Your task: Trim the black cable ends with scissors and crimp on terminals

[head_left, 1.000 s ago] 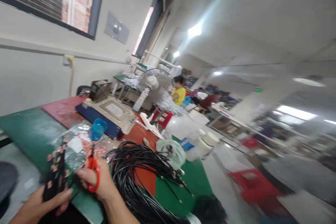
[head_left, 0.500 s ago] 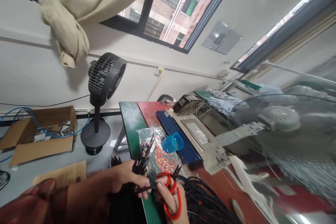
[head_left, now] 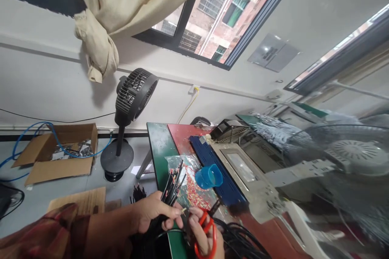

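A bundle of thin black cables [head_left: 172, 186] with bare and reddish ends stands up out of my left hand [head_left: 156, 211], which is closed around it. Between its thumb and fingertips a small pale wire end [head_left: 183, 211] sticks out. Close by on the right, my right hand [head_left: 198, 230] grips scissors [head_left: 214, 238] by their red-orange handles, with the dark blades pointing up and away. More black cables [head_left: 243, 238] lie on the table behind that hand. The lower part of the bundle is hidden by my left hand and dark shadow.
Red and yellow scraps [head_left: 194, 190] and a clear plastic bag [head_left: 178, 162] lie on the green table edge [head_left: 159, 141]. Beyond are a blue cup [head_left: 208, 177] and a beige machine [head_left: 240, 164]. A black fan [head_left: 133, 97] and cardboard box [head_left: 60, 166] stand on the floor; a caged fan [head_left: 349, 151] is at right.
The view has turned, so the scene sits farther right and lower. At my left fingertips a pale wire end now shows. Both hands keep their hold on the cables and the scissors.
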